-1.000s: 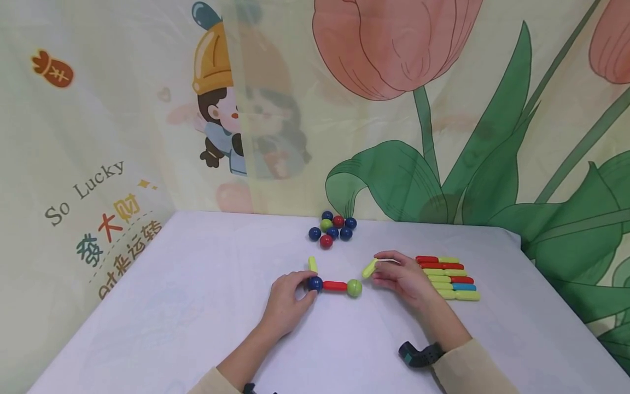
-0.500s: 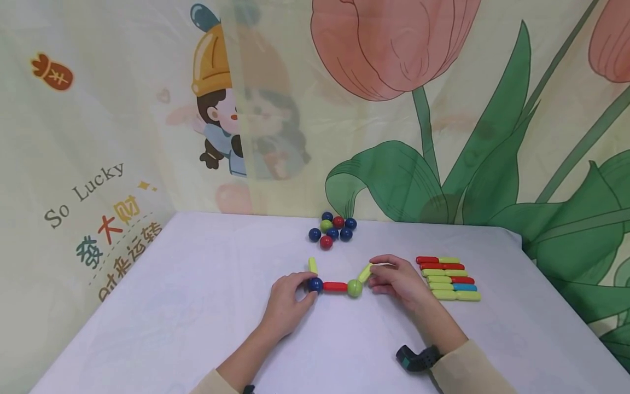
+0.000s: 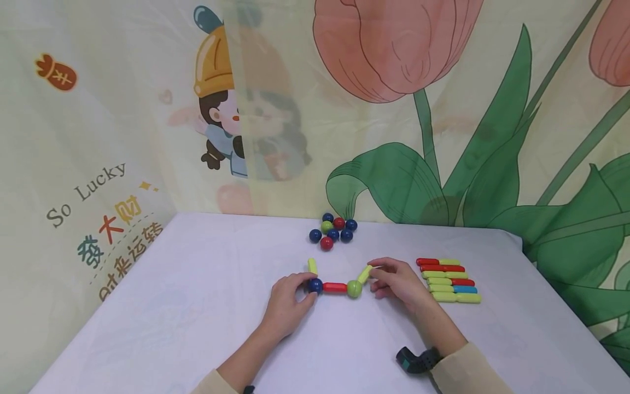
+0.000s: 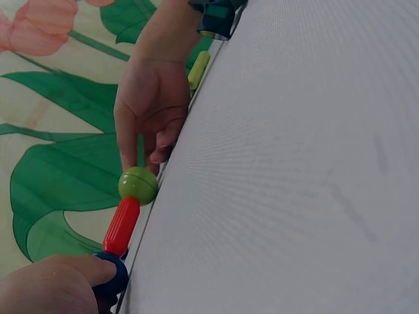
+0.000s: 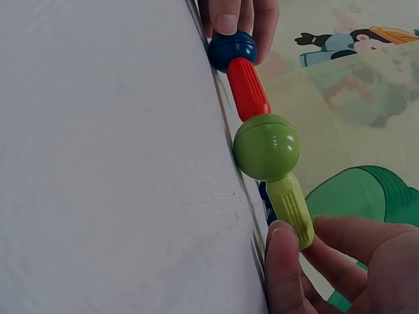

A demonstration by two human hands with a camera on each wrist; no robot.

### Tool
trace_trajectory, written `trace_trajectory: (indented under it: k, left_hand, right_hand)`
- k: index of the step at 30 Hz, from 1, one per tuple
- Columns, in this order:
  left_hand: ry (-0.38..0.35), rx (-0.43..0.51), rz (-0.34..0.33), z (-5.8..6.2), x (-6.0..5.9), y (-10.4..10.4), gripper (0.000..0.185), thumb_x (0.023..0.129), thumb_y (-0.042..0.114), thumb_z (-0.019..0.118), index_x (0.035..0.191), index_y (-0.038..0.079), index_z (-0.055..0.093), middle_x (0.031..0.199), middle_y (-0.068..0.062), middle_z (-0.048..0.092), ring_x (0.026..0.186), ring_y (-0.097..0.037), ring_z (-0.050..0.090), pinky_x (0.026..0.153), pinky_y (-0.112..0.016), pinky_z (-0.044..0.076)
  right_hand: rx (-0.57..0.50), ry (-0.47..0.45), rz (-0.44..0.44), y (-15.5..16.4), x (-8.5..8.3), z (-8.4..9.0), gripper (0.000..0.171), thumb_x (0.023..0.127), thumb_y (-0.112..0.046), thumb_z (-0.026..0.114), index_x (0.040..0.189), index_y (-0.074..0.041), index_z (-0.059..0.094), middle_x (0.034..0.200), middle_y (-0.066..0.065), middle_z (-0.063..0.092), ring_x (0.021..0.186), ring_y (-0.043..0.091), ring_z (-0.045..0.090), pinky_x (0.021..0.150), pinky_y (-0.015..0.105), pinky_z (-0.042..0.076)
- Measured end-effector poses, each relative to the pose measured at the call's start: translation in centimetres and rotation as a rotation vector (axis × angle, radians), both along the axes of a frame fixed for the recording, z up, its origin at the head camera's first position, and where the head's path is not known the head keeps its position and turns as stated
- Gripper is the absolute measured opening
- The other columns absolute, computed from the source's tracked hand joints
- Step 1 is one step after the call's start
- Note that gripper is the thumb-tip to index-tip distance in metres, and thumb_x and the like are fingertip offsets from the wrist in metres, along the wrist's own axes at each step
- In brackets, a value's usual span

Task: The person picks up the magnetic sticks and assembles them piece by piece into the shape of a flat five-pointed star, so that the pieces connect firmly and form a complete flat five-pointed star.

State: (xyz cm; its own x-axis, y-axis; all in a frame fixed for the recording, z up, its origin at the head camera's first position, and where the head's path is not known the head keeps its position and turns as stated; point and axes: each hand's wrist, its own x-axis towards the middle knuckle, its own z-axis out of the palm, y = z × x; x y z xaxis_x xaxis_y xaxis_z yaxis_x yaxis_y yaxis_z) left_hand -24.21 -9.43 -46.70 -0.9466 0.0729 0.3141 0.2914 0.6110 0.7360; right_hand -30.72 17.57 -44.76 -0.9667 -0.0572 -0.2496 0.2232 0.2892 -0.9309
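Note:
My left hand (image 3: 287, 301) grips a dark blue ball (image 3: 315, 285) between thumb and fingers on the white table. A red rod (image 3: 335, 287) links that ball to a green ball (image 3: 354, 288) on its right. From behind the blue ball, a yellow-green rod (image 3: 312, 265) points toward the back. My right hand (image 3: 397, 280) pinches the outer end of another yellow-green rod (image 5: 291, 210). In the right wrist view, this rod's other end meets the green ball, on the side away from the red rod.
Several blue, red and green balls (image 3: 327, 243) lie clustered at the back of the table (image 3: 197, 317). To the right of my right hand, red, yellow-green and blue rods (image 3: 445, 273) lie in stacked rows. A printed cloth (image 3: 275, 109) hangs behind the table.
My right hand has moved slightly left, bringing its yellow-green rod from apart to meeting the green ball. My left hand stays on the blue ball.

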Motion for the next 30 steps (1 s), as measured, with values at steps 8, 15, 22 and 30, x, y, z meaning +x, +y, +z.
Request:
trace_trajectory:
  k: [8,15,22,30]
  left_hand:
    - [0.027,-0.003,0.007,-0.2,0.1,-0.3,0.035,0.09,0.01,0.077,0.124,0.013,0.072,0.12,-0.005,0.075,0.117,-0.027,0.066,0.102,-0.051,0.05]
    - [0.021,0.008,0.022,-0.2,0.2,-0.3,0.033,0.09,0.011,0.076,0.123,0.013,0.072,0.119,-0.005,0.075,0.117,-0.026,0.065,0.102,-0.05,0.051]
    - [0.03,0.019,0.03,-0.1,0.1,-0.4,0.033,0.09,0.01,0.076,0.122,0.012,0.072,0.119,-0.007,0.074,0.116,-0.028,0.066,0.102,-0.051,0.05]
    - [0.012,0.021,0.017,-0.2,0.0,-0.1,0.033,0.091,0.012,0.076,0.123,0.013,0.072,0.119,-0.006,0.074,0.116,-0.026,0.065,0.103,-0.051,0.05]
  right_hand:
    - [0.055,-0.003,0.037,-0.4,0.3,0.3,0.039,0.101,-0.021,0.064,0.138,-0.008,0.062,0.119,0.014,0.065,0.078,0.021,0.068,0.071,0.029,0.06]
    - [0.077,0.006,0.059,-0.6,0.3,0.3,0.039,0.101,-0.021,0.064,0.138,-0.007,0.062,0.118,0.014,0.066,0.079,0.021,0.068,0.07,0.03,0.061]
    - [0.136,0.027,0.102,-0.6,0.3,0.8,0.041,0.101,-0.024,0.064,0.139,-0.008,0.06,0.114,0.013,0.066,0.079,0.022,0.067,0.071,0.03,0.061]
    - [0.399,0.15,0.047,-0.3,0.5,1.8,0.039,0.1,-0.026,0.065,0.134,-0.008,0.063,0.116,0.015,0.065,0.088,0.024,0.061,0.07,0.029,0.057]
